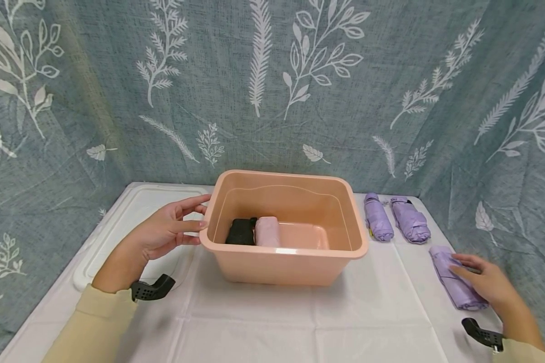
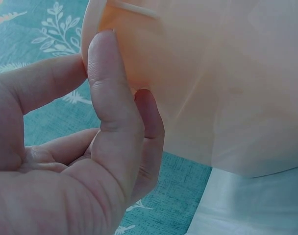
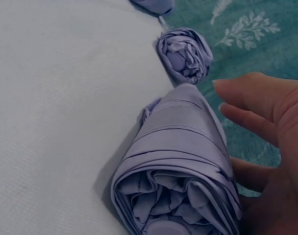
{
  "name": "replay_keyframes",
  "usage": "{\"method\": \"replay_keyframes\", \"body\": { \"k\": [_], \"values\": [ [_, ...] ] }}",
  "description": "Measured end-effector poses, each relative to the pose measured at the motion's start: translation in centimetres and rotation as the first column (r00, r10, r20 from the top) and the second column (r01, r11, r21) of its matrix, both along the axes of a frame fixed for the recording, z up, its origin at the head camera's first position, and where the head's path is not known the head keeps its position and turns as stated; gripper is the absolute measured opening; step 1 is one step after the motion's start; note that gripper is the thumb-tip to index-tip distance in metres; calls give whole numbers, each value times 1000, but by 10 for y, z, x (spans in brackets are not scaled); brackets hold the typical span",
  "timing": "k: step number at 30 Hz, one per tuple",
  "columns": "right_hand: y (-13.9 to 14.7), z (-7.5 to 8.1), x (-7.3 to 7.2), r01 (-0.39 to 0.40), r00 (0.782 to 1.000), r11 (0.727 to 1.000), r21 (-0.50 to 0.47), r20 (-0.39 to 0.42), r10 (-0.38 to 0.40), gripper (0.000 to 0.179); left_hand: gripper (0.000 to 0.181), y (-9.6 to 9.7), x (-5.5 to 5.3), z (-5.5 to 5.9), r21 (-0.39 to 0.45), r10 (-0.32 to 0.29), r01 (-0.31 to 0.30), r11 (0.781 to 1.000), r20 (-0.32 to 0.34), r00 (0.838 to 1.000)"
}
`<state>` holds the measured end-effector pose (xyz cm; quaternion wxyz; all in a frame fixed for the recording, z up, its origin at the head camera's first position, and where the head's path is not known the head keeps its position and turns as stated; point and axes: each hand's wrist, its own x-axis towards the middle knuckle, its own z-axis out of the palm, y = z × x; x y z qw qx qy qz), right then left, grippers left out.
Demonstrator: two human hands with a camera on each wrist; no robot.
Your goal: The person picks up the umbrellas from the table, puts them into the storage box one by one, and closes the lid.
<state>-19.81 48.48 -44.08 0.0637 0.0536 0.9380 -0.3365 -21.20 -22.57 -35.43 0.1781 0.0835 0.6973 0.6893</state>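
Observation:
My left hand [image 1: 168,229] holds a peach plastic bin [image 1: 277,267] by its left rim, thumb at the lip and other fingertips against the outer wall, as the left wrist view also shows. Inside the bin lie a black bundle [image 1: 240,232] and a pale pink bundle [image 1: 267,232], side by side. My right hand [image 1: 486,280] is at the nearest purple folded umbrella [image 1: 454,282], its fingers extended over the right side. In the right wrist view the umbrella's gathered end [image 3: 173,200] faces the camera, with thumb and fingers spread along its right side.
Two more purple folded umbrellas [image 1: 378,219] [image 1: 410,222] lie behind, near the table's right edge. A white lid [image 1: 141,201] lies flat at the left, partly behind the left arm. Blue-green leaf-patterned curtains [image 1: 236,91] hang around the white-covered table [image 1: 254,327].

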Motion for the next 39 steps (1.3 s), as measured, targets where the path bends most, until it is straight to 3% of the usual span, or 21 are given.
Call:
{"method": "replay_keyframes", "body": {
  "k": [8,16,33,39],
  "values": [
    [5,4,-2,-47,999,999,12,18,47,62,76,-1,0,1,14,-12,12,1000,-9,1000],
    [7,5,-1,-54,995,998,-41,76,57,68,77,0,1,2,27,-15,15,1000,-12,1000],
    [4,2,-3,-18,998,998,-64,64,22,72,78,-2,2,0,31,-15,15,999,-20,1000],
    [2,-1,0,-11,1000,1000,-23,26,12,74,77,0,1,0,29,-9,9,1000,-9,1000]
  ]
}}
